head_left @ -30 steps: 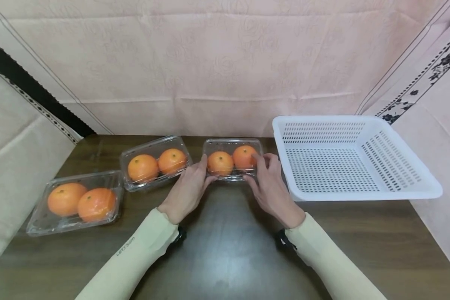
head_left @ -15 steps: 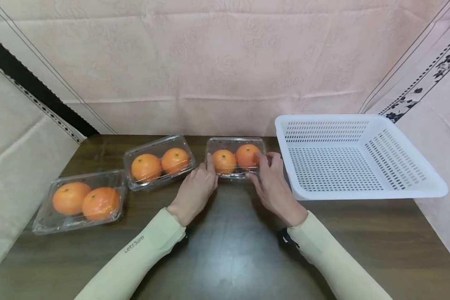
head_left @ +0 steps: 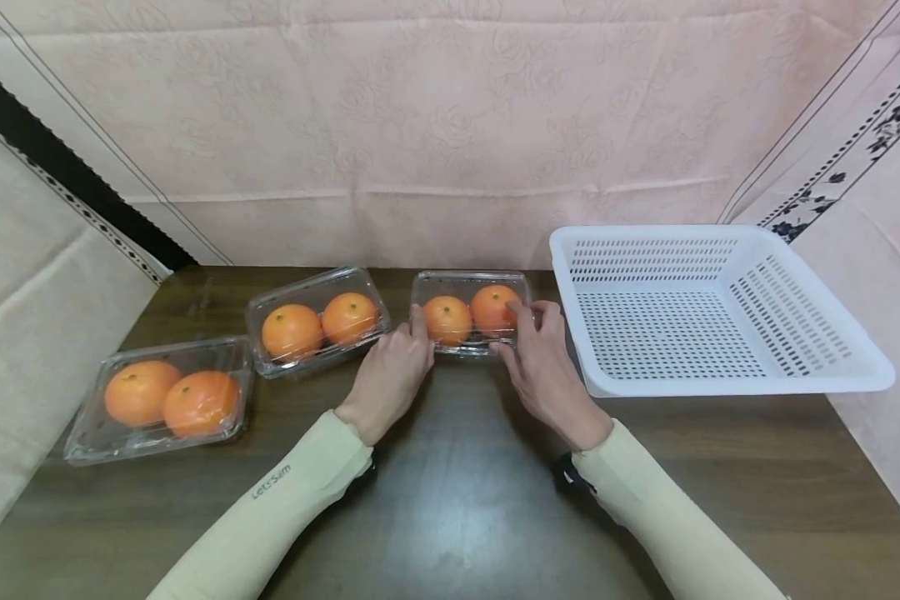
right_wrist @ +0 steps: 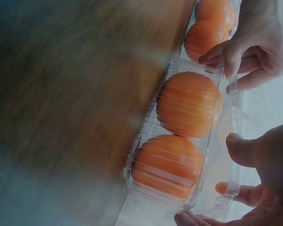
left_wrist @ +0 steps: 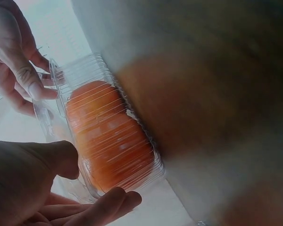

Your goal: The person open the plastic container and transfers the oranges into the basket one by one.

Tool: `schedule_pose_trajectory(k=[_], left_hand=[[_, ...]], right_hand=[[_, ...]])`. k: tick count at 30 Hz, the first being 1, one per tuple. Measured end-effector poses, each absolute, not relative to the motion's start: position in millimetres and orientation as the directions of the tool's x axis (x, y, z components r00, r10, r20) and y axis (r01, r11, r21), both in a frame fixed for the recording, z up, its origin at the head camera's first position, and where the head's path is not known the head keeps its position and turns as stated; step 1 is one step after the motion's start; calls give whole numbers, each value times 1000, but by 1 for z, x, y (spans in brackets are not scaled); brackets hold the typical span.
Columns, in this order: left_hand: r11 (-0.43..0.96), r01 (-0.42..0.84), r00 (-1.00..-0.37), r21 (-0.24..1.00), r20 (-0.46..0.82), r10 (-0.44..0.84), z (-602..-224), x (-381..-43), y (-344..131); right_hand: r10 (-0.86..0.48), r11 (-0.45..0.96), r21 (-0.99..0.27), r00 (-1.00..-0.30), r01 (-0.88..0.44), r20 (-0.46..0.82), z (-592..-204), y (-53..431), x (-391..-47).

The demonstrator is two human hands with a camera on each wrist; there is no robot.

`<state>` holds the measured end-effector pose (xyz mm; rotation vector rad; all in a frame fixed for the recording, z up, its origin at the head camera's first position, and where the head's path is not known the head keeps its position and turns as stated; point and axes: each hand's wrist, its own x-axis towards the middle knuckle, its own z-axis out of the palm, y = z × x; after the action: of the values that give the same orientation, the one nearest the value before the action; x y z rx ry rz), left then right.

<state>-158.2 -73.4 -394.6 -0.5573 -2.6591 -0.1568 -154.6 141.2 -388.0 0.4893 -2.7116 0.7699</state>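
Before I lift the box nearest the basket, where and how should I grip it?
I'd grip the box by its two short ends, coming in from left and right. It's oblong, with two oranges side by side, so holding both ends should keep it level. Your left hand and right hand are at those ends.

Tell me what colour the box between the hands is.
The box is colourless and see-through, best shown in the right wrist view.

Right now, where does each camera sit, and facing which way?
Head: on the head, facing forward and down at the table; left hand, right hand and sleeves show.
Left wrist: on that wrist, facing a box of oranges; both hands show.
Right wrist: likewise, facing the same box; both hands show.
Shared: both wrist views show that box.
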Motion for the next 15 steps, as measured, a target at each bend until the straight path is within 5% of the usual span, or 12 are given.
schedule_pose_trajectory(k=[15], left_hand=[[924, 379, -823, -55, 436, 363, -394, -158, -73]], right_hand=[[-237, 817, -413, -888, -402, 395, -389, 137, -154]])
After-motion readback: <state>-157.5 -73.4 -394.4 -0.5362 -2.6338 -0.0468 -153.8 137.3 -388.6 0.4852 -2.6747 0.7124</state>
